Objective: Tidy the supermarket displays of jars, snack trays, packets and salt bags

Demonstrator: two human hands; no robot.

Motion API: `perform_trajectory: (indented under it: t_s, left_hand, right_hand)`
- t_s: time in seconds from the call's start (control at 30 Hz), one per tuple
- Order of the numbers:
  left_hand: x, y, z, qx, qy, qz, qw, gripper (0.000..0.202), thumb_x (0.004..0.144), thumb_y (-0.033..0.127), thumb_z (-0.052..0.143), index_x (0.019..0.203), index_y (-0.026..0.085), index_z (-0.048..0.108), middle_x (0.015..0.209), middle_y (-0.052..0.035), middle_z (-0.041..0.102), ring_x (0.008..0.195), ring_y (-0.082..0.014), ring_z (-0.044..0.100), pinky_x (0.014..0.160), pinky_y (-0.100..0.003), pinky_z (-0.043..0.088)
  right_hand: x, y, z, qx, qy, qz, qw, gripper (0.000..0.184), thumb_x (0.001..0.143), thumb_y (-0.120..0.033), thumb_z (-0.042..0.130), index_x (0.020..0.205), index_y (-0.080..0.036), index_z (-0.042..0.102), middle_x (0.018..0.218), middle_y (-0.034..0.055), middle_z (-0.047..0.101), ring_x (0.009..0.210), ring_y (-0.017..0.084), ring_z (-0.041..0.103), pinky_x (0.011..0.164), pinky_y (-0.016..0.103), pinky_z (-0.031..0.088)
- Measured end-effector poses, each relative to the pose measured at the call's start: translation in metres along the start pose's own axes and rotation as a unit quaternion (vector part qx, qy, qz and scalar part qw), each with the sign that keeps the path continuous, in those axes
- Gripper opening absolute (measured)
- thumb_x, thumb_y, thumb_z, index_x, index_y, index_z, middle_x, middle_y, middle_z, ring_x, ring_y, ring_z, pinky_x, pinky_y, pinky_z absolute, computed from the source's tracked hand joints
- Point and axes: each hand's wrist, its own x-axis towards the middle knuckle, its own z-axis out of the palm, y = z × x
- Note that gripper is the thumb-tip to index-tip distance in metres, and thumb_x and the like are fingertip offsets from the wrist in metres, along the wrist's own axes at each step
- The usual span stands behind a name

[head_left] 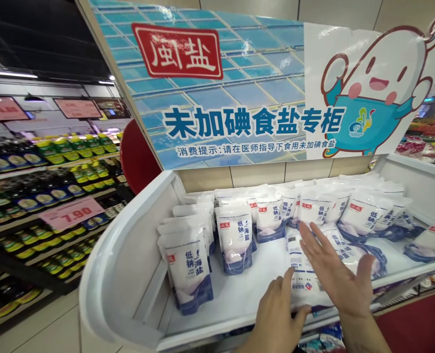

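Observation:
Several white-and-blue stand-up pouches of salt (235, 240) stand in a white display bin. My right hand (337, 274) is over a pouch at the front, its fingers stretched out and thumb spread wide, gripping nothing. That front pouch (299, 264) has small print and a red-and-blue mark, and is partly hidden by this hand. At its lower left edge is my left hand (276, 316), fingers curved and thumb apart; it does not appear to grip the pouch. Another salt pouch (368, 257) lies tilted behind my right hand.
The bin's raised white rim (103, 255) curves round the left side. Behind the bin stands a large blue sign (239, 93) with a cartoon figure. Shelves of bottles (56, 196) line the left, past a tiled floor. One pouch (432, 240) leans at the far right.

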Motion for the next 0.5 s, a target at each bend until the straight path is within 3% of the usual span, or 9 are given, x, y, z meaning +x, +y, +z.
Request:
perform_trajectory:
  t_s: [0.07,0.13,0.17,0.2,0.23,0.3,0.37,0.4,0.5]
  left_hand:
    - [0.002,-0.003,0.0,-0.043,0.0,0.017,0.999,0.066,0.087,0.022,0.06,0.15,0.026,0.039,0.114,-0.0085,0.066,0.106,-0.027,0.062,0.093,-0.04,0.048]
    - [0.004,-0.006,-0.001,-0.071,-0.007,0.039,0.997,0.06,0.087,0.017,0.058,0.144,0.029,0.046,0.107,-0.0049,0.067,0.1,-0.025,0.063,0.09,-0.039,0.049]
    - [0.005,-0.006,-0.002,-0.077,-0.009,0.049,0.996,0.056,0.087,0.016,0.057,0.141,0.029,0.05,0.107,-0.0043,0.068,0.099,-0.0247,0.063,0.09,-0.039,0.049]
    - [0.006,-0.007,-0.002,-0.079,-0.007,0.057,0.995,0.05,0.089,0.016,0.055,0.137,0.028,0.053,0.107,-0.0043,0.068,0.1,-0.0247,0.063,0.09,-0.039,0.049]
    - [0.007,-0.007,-0.003,-0.078,-0.001,0.062,0.995,0.045,0.091,0.016,0.052,0.134,0.028,0.056,0.107,-0.0047,0.069,0.101,-0.0247,0.063,0.09,-0.039,0.049]
    - [0.007,-0.005,-0.004,-0.066,0.012,0.063,0.996,0.037,0.095,0.015,0.046,0.127,0.027,0.061,0.109,-0.0053,0.069,0.103,-0.0248,0.064,0.09,-0.039,0.049]
    - [0.008,-0.003,-0.003,-0.046,0.018,0.057,0.997,0.031,0.096,0.014,0.044,0.115,0.026,0.066,0.108,-0.0049,0.07,0.102,-0.0245,0.064,0.088,-0.038,0.05]
    - [0.008,-0.003,-0.001,-0.033,0.018,0.055,0.998,0.027,0.096,0.014,0.045,0.108,0.024,0.067,0.106,-0.0046,0.07,0.101,-0.0244,0.065,0.086,-0.037,0.05]
    - [0.009,-0.004,0.009,0.016,0.033,0.063,0.997,0.018,0.093,0.01,0.05,0.094,0.021,0.064,0.099,-0.0045,0.07,0.093,-0.0239,0.066,0.078,-0.035,0.051]
  right_hand:
    - [-0.008,0.003,-0.011,-0.234,0.045,-0.055,0.97,0.082,0.087,-0.085,0.031,0.147,-0.032,0.047,0.159,0.0028,0.035,0.151,0.031,0.017,0.125,0.056,0.013]
    - [-0.015,0.003,-0.022,-0.451,0.082,-0.114,0.881,0.041,0.09,-0.063,0.06,0.11,-0.03,0.071,0.145,0.0035,0.054,0.148,0.035,0.025,0.122,0.059,0.018]
    - [-0.019,0.002,-0.027,-0.52,0.089,-0.135,0.839,0.024,0.092,-0.05,0.065,0.088,-0.027,0.071,0.136,0.0035,0.062,0.146,0.035,0.03,0.119,0.059,0.023]
    - [-0.023,0.0,-0.031,-0.56,0.09,-0.146,0.81,0.025,0.095,-0.041,0.062,0.076,-0.025,0.066,0.131,0.0034,0.065,0.143,0.033,0.034,0.117,0.058,0.028]
    - [-0.028,-0.002,-0.034,-0.58,0.087,-0.148,0.796,0.026,0.098,-0.035,0.056,0.076,-0.024,0.063,0.132,0.0037,0.064,0.142,0.032,0.036,0.115,0.057,0.032]
    - [-0.038,-0.008,-0.039,-0.608,0.08,-0.114,0.781,0.024,0.103,-0.031,0.042,0.105,-0.024,0.065,0.152,0.0068,0.045,0.146,0.031,0.029,0.113,0.059,0.035]
    - [-0.049,-0.013,-0.043,-0.652,0.066,-0.07,0.752,0.039,0.104,-0.034,0.037,0.14,-0.025,0.049,0.164,0.01,0.019,0.151,0.035,0.015,0.111,0.065,0.033]
    - [-0.055,-0.014,-0.046,-0.676,0.045,-0.059,0.734,0.044,0.103,-0.037,0.04,0.146,-0.027,0.044,0.166,0.0097,0.011,0.152,0.038,0.01,0.11,0.068,0.032]
    - [-0.066,-0.011,-0.058,-0.719,-0.037,-0.077,0.69,0.037,0.095,-0.048,0.058,0.129,-0.034,0.06,0.166,0.0041,0.015,0.15,0.044,0.009,0.107,0.071,0.031]
